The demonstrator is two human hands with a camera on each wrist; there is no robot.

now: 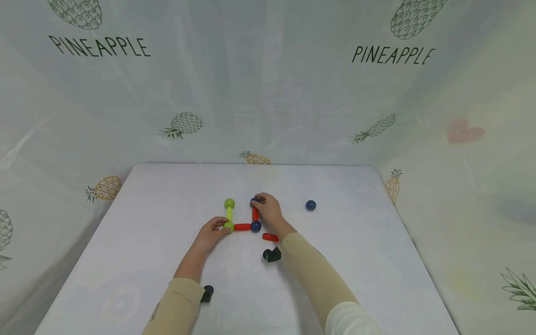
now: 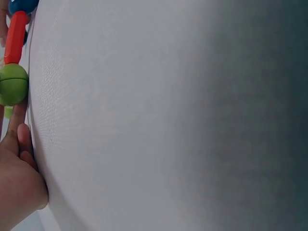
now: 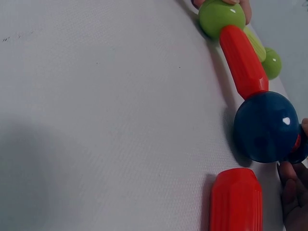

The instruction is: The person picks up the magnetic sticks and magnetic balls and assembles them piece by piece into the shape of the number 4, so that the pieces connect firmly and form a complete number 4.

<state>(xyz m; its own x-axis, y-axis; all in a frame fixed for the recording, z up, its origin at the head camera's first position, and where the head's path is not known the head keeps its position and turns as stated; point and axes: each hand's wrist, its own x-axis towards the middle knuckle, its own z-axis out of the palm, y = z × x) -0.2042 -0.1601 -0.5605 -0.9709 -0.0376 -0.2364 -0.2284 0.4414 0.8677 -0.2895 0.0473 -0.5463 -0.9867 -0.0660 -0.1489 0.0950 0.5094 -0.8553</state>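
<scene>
A U-shaped chain of toy balls and rods lies on the white table. My left hand (image 1: 211, 233) pinches the green ball (image 1: 228, 226) at its near left corner. A yellow-green rod (image 1: 229, 214) runs from there to another green ball (image 1: 229, 203) farther back. From the same corner, a red rod (image 1: 242, 227) leads right to a glossy blue ball (image 3: 266, 126). Another red rod (image 1: 255, 214) extends away from this blue ball to the far blue ball (image 1: 253, 202), which my right hand (image 1: 270, 211) grips, its fingers partly covering it.
A loose red rod (image 3: 236, 202) lies just right of the chain, near my right forearm. Farther right is a single blue ball (image 1: 311, 205). One dark piece (image 1: 272, 255) lies beside the right sleeve; another dark piece (image 1: 207, 294) is partly hidden by the left sleeve.
</scene>
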